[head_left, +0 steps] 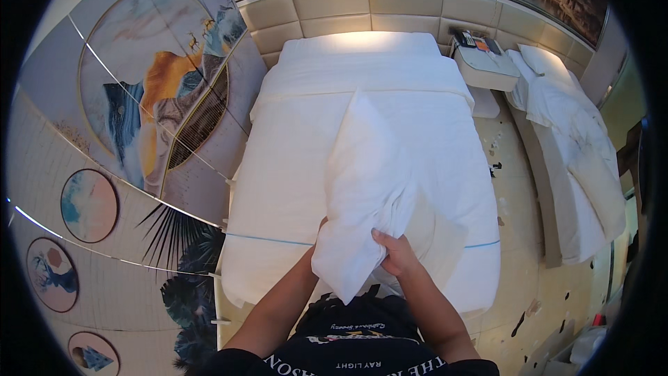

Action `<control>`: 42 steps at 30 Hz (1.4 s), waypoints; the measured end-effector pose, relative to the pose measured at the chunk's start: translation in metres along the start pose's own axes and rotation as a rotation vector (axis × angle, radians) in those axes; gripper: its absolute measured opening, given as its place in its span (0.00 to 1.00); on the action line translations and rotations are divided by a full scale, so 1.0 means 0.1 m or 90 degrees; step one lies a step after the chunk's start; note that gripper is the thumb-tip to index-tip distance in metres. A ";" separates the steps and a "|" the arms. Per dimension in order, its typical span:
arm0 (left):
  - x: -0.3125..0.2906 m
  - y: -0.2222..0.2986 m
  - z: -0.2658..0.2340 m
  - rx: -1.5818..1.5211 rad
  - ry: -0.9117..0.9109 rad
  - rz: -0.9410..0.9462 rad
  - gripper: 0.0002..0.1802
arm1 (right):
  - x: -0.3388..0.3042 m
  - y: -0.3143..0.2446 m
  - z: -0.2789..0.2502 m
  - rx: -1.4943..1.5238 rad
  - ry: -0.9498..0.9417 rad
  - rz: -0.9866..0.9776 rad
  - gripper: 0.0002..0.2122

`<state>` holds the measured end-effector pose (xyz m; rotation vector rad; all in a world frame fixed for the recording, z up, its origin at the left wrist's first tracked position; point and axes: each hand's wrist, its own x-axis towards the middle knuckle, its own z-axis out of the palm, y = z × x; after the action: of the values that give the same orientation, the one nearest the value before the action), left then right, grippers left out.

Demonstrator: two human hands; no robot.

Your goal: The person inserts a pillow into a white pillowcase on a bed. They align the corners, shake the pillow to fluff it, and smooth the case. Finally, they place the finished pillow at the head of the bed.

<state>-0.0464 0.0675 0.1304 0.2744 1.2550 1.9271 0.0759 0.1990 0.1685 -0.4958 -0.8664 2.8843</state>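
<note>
A white pillow (365,167) stands tilted in front of me over the near half of the bed, one corner pointing up and one down. My right hand (398,252) is closed on its right edge, the thumb pressing into bunched fabric. My left hand (322,225) holds the pillow's left side; most of its fingers are hidden behind the pillow. Beside my right hand, a cream-coloured piece of fabric or another pillow (440,237) lies on the bed. Beneath is the large bed (278,167) with white bedding and a thin blue line across its near part.
A padded headboard (334,1) runs along the far wall. Right of the bed stands a bedside table (486,66) with small items on it. Farther right is a second, narrower bed (567,146) with rumpled white bedding. A decorated panel wall (125,188) closes off the left side.
</note>
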 end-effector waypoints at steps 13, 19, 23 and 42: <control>0.20 0.18 -0.03 -0.215 -0.038 -0.271 0.22 | -0.26 0.05 -0.27 0.037 0.053 -0.096 0.26; 0.33 0.12 0.31 -0.092 0.116 -0.282 0.22 | -0.35 -0.03 -0.87 0.056 0.238 -0.205 0.23; 0.29 0.29 0.49 -0.094 0.003 -0.289 0.23 | -0.38 -0.08 -0.66 -0.269 0.354 -0.279 0.28; -0.04 0.11 -0.33 0.641 0.411 0.307 0.17 | 0.19 -0.02 -0.33 -0.294 0.230 -0.210 0.16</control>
<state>-0.0678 0.0402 0.1246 0.5098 2.7631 1.6202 0.0689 0.2209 0.1384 -0.7922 -1.3902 2.2007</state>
